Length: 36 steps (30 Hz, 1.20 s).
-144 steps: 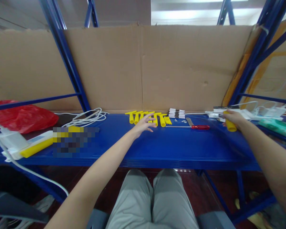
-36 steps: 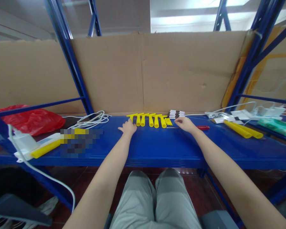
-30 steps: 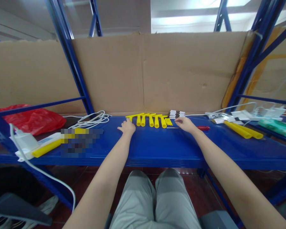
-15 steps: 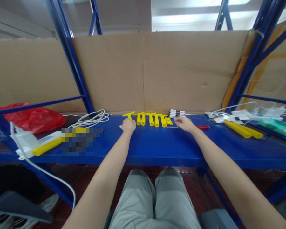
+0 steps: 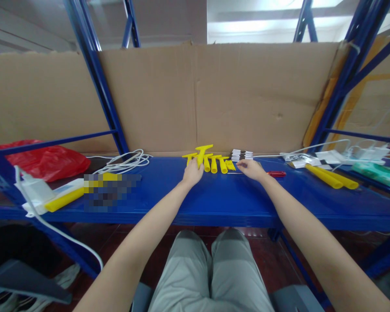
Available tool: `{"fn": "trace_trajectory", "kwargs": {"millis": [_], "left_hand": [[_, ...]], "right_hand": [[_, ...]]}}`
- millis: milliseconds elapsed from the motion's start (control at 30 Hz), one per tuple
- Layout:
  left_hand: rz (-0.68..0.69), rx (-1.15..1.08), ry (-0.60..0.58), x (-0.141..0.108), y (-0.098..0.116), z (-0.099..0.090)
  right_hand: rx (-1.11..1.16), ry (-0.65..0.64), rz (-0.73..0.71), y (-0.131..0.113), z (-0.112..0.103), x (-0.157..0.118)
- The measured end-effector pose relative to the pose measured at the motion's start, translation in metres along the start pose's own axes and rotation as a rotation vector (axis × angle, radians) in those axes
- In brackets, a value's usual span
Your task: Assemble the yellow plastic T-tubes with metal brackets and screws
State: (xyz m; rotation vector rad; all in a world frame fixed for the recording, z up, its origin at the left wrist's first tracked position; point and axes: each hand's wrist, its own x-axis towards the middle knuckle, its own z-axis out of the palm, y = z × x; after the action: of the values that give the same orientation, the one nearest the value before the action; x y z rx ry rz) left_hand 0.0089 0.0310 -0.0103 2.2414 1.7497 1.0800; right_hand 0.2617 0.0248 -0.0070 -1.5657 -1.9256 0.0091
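My left hand (image 5: 193, 173) is closed round a yellow T-shaped piece (image 5: 202, 155), whose crossbar stands up above the fingers. Several like yellow pieces (image 5: 214, 165) lie in a row on the blue shelf, some of them just right of that hand and one partly behind it. My right hand (image 5: 251, 168) has its thumb and fingers pinched together; whatever may be between them is too small to make out. Beside it are small yellow parts (image 5: 230, 165) and a stack of white and black pieces (image 5: 242, 155). A red-handled screwdriver (image 5: 277, 173) lies partly under my right hand.
White cables (image 5: 130, 162) lie coiled at the left back, near a red bag (image 5: 48, 161) and a yellow tube (image 5: 65, 201). Two yellow tubes (image 5: 328, 177) are at the right. A cardboard panel (image 5: 247, 95) stands behind the blue shelf (image 5: 227, 197) between blue posts.
My left hand has moved right with the yellow T-shaped piece from the row's left end and raised it. My right hand has hardly moved.
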Motion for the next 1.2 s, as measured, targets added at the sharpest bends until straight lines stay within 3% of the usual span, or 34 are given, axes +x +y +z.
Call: {"fn": "trace_trajectory", "kwargs": {"millis": [233, 367, 633, 800, 1000, 1200], "left_hand": [[0.426, 0.008, -0.149, -0.007, 0.0, 0.02], [0.526, 0.025, -0.222, -0.01, -0.001, 0.02], [0.486, 0.024, -0.317, -0.017, 0.011, 0.009], [0.406, 0.034, -0.444, -0.017, 0.015, 0.001], [0.377, 0.055, -0.446, -0.014, 0.012, -0.004], [0.313, -0.06, -0.525, -0.011, 0.011, -0.005]], "right_hand": [[0.47, 0.057, 0.224, -0.005, 0.009, 0.007], [0.633, 0.068, 0.329, -0.011, 0.01, 0.006], [0.882, 0.089, 0.509, -0.018, 0.004, 0.0], [0.856, 0.046, 0.459, -0.021, 0.005, -0.001], [0.85, -0.112, 0.373, -0.036, 0.007, -0.008], [0.878, -0.22, 0.366, -0.042, 0.009, -0.011]]}}
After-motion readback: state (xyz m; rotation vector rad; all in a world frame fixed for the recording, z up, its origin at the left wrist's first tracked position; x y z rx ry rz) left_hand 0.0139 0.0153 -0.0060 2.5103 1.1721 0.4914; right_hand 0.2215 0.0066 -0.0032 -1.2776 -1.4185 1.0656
